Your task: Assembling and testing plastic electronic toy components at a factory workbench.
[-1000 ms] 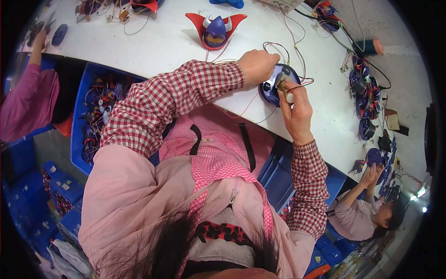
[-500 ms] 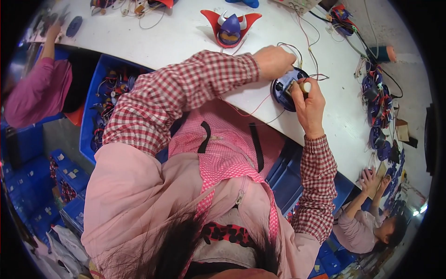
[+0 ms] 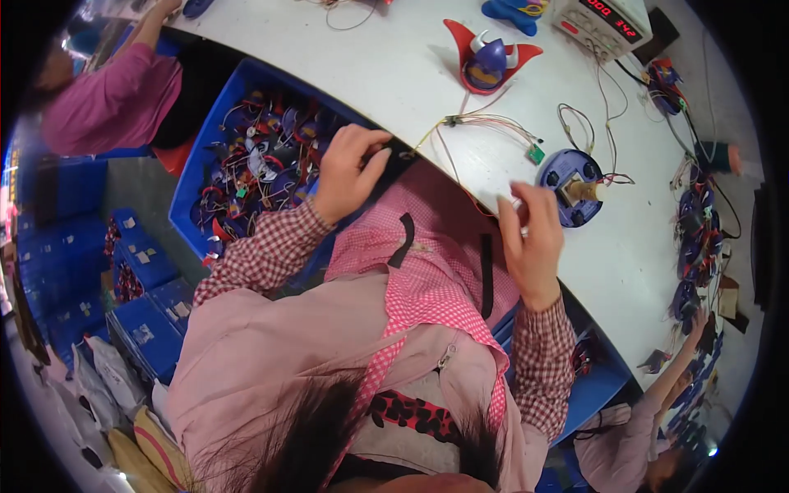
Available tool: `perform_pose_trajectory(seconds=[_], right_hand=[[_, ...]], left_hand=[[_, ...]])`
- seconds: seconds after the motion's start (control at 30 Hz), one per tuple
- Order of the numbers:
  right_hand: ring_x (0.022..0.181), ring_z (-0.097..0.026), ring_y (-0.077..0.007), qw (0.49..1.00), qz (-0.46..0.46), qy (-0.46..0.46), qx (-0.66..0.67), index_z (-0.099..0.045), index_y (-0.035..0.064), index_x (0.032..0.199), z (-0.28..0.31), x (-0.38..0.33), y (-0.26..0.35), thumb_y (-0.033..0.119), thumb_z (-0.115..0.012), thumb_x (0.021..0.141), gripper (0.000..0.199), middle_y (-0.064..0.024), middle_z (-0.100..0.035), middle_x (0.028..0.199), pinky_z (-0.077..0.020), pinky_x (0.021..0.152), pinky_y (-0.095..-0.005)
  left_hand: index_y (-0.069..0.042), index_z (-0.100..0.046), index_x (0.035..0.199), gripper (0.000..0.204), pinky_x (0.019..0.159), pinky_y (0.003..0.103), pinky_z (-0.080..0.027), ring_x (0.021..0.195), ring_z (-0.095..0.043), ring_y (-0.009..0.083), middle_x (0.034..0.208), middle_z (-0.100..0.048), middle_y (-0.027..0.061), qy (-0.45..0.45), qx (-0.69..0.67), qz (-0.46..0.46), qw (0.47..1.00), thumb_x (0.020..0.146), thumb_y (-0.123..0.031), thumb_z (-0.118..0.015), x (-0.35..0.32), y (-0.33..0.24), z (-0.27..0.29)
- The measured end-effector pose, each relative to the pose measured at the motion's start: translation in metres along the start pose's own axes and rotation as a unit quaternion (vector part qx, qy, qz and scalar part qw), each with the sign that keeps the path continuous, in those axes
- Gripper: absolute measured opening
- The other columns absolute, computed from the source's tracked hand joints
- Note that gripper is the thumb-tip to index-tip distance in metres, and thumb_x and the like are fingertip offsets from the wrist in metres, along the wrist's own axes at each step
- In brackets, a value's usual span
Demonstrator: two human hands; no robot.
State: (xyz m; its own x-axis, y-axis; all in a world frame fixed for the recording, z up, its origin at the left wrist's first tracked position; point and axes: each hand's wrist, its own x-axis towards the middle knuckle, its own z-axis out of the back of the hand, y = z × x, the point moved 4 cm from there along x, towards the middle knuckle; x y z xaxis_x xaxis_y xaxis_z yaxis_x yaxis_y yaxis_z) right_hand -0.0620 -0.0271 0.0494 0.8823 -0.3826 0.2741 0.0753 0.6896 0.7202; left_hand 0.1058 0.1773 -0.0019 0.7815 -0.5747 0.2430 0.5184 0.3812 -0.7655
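Note:
My left hand (image 3: 349, 174) is over the table's front edge beside the blue bin, thumb and fingers apart, with nothing visible in it. My right hand (image 3: 534, 238) hovers by the table edge, fingers bent and spread from the thumb, nothing clearly held. Just beyond it lies a round purple-blue plastic base (image 3: 583, 217), with a tan knob-like piece (image 3: 583, 191) on its middle. A small green circuit board (image 3: 536, 154) on thin wires lies between the base and a wire bundle (image 3: 485, 122). That bundle leads to a purple toy head (image 3: 486, 62) with silver horns and a red collar.
A blue bin (image 3: 191, 185) full of wired toy parts stands at my left. Farther back are a power supply box (image 3: 604, 29) and a blue toy figure (image 3: 516, 12). Purple parts (image 3: 694, 222) line the right side. Co-workers sit at left (image 3: 111, 111) and lower right (image 3: 620, 444).
Both hands have come off the round base: the left swung left to the table edge, the right drew back toward me. The green board and wire bundle now show. The view has shifted.

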Motion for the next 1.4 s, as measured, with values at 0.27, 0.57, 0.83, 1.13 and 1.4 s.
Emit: perform_pose_trajectory(seconds=[0.27, 0.57, 0.83, 1.13, 1.4], right_hand=[[0.088, -0.051, -0.0269, 0.920, 0.061, -0.013, -0.386, -0.058, 0.0030, 0.102, -0.024, 0.047, -0.009, 0.011, -0.064, 0.077, 0.027, -0.0119, -0.056, 0.095, -0.0403, 0.076, -0.0373], [0.081, -0.049, -0.0233, 0.853, 0.056, 0.043, -0.517, -0.056, 0.0059, 0.080, -0.031, 0.056, -0.034, 0.007, -0.057, 0.071, 0.010, -0.0079, -0.056, 0.079, -0.0320, 0.069, -0.0363], [0.075, -0.057, -0.0222, 0.950, 0.025, -0.028, -0.309, -0.059, 0.0020, 0.090, -0.009, 0.067, -0.031, 0.007, -0.056, 0.081, 0.010, -0.0090, -0.059, 0.083, -0.0412, 0.064, -0.0341], [0.067, -0.059, -0.0112, 0.781, -0.341, 0.069, 0.518, -0.057, -0.0005, 0.109, -0.022, 0.042, -0.062, 0.016, -0.050, 0.093, 0.024, -0.0073, -0.062, 0.088, -0.0488, 0.060, -0.0219], [0.068, -0.060, -0.0123, 0.734, -0.344, 0.101, 0.577, -0.055, -0.0020, 0.112, -0.032, 0.034, -0.053, 0.018, -0.051, 0.093, 0.028, -0.0097, -0.062, 0.091, -0.0503, 0.064, -0.0221]], left_hand=[[-0.001, -0.060, 0.091, 0.024, 0.072, 0.037, -0.043, 0.079, -0.051, 0.0276, 0.080, -0.054, 0.0119, 0.021, 0.065, -0.216, 0.974, 0.075, -0.017, -0.067, 0.075, -0.026, -0.045], [-0.003, -0.055, 0.080, 0.017, 0.073, 0.037, -0.044, 0.079, -0.052, 0.0290, 0.080, -0.055, 0.0111, 0.083, 0.119, -0.240, 0.960, 0.074, -0.015, -0.065, 0.084, -0.023, -0.071], [-0.002, -0.056, 0.083, 0.017, 0.072, 0.037, -0.044, 0.079, -0.052, 0.0287, 0.079, -0.054, 0.0122, 0.081, 0.114, -0.248, 0.959, 0.075, -0.014, -0.065, 0.084, -0.021, -0.070], [0.001, -0.054, 0.109, 0.033, 0.079, 0.031, -0.045, 0.093, -0.054, 0.0219, 0.098, -0.053, 0.0118, -0.072, -0.072, -0.054, 0.993, 0.080, -0.008, -0.064, 0.005, -0.009, -0.009], [0.001, -0.040, 0.125, 0.050, 0.088, 0.032, -0.045, 0.103, -0.051, 0.0193, 0.108, -0.052, 0.0089, 0.075, -0.491, 0.202, 0.844, 0.080, -0.004, -0.062, -0.023, 0.046, -0.097]])
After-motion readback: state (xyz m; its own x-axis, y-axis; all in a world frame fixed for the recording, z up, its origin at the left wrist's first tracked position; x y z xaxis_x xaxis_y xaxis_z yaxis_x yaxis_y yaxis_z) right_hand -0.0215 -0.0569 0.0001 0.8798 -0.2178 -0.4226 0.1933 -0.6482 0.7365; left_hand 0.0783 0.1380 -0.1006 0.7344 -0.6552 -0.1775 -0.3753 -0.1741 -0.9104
